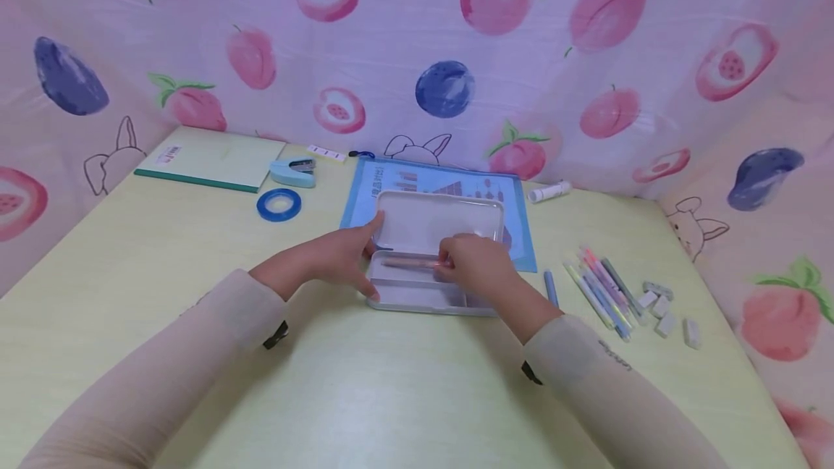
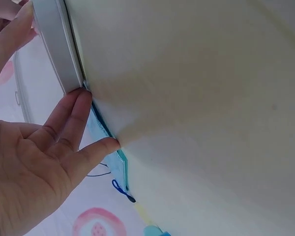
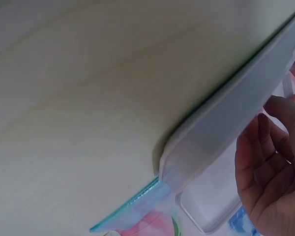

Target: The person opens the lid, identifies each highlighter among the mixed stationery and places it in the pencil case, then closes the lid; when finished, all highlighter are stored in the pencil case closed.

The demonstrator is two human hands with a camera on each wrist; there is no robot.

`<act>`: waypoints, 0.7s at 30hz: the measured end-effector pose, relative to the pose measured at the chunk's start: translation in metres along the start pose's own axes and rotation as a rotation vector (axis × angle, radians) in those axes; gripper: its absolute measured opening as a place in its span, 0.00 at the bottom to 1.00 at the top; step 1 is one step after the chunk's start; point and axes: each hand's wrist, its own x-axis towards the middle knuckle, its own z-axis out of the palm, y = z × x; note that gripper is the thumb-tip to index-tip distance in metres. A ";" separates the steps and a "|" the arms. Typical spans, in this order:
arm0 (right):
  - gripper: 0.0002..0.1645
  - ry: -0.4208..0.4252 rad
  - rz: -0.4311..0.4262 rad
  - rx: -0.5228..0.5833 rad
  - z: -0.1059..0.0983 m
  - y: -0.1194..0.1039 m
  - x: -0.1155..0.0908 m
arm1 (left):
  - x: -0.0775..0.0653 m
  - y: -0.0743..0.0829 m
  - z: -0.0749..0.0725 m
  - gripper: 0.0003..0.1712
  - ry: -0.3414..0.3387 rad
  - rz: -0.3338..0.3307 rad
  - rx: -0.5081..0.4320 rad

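A white pencil case [image 1: 417, 307] lies with its lid [image 1: 436, 219] folded back, partly over a light-blue zip pouch [image 1: 528, 237]. In its rear compartment is a slim pinkish pen [image 1: 407, 263]. My right hand [image 1: 478, 259] pinches the pen's right end with curled fingers and hides that part; the same hand [image 3: 278, 172] hangs over the case wall in the right wrist view. At the left end, my left hand [image 1: 342, 255] steadies the case, thumb by the front corner and fingers near the hinge. Its fingers look fairly straight against the case in the left wrist view.
Right of the case lie a blue pen [image 1: 551, 288], several colored pens [image 1: 602, 295] and several white erasers [image 1: 664, 313]. A white marker [image 1: 549, 192] lies behind. Blue tape [image 1: 279, 216], a light-blue stapler [image 1: 293, 174] and a green-edged notebook [image 1: 215, 165] are at the back left.
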 end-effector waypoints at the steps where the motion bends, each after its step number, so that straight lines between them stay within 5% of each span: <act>1: 0.10 -0.003 0.005 -0.003 0.001 -0.001 0.001 | 0.000 0.000 0.000 0.75 0.000 0.001 0.003; 21: 0.11 -0.036 0.060 0.056 0.006 -0.012 0.000 | 0.002 0.000 0.000 0.75 0.000 -0.001 0.024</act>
